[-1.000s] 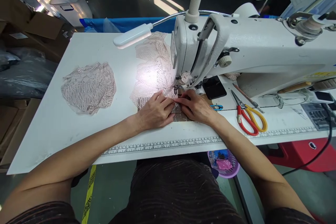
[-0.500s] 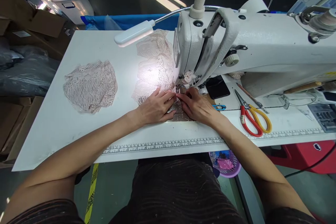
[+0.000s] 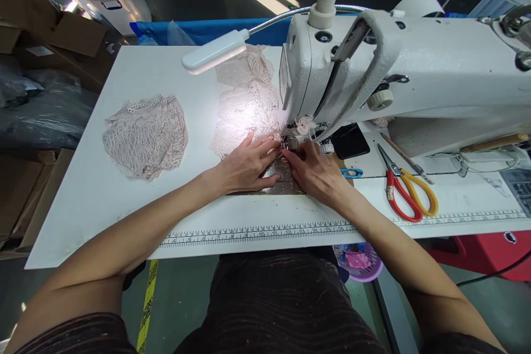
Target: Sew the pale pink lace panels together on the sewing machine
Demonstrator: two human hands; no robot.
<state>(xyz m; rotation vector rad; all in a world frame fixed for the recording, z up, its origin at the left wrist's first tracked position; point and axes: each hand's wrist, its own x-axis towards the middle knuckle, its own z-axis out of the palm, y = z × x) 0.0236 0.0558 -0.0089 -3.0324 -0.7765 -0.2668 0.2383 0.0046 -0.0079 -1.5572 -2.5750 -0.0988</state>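
Pale pink lace fabric (image 3: 238, 108) runs up the table beside the sewing machine (image 3: 352, 66), brightly lit by the lamp. My left hand (image 3: 251, 166) lies flat on the near end of the lace, fingers outstretched, just left of the presser foot (image 3: 289, 142). Close by on the right, my right hand (image 3: 315, 174) has thumb and index finger pinched at the lace edge by the foot. The pinched edge is mostly hidden by the fingers. A folded stack of similar lace (image 3: 145, 135) rests farther left.
Scissors (image 3: 409, 188) with red and yellow handles lie right of my right hand, near a black phone (image 3: 350, 141) and a blue clip-like tool (image 3: 352, 172). A white lamp (image 3: 215, 52) overhangs the lace. A printed ruler (image 3: 257, 233) follows the front edge.
The view has shifted slightly, so the machine and scissors appear farther right. My fingertips have drawn slightly apart at the presser foot, with the left hand still on the lace.
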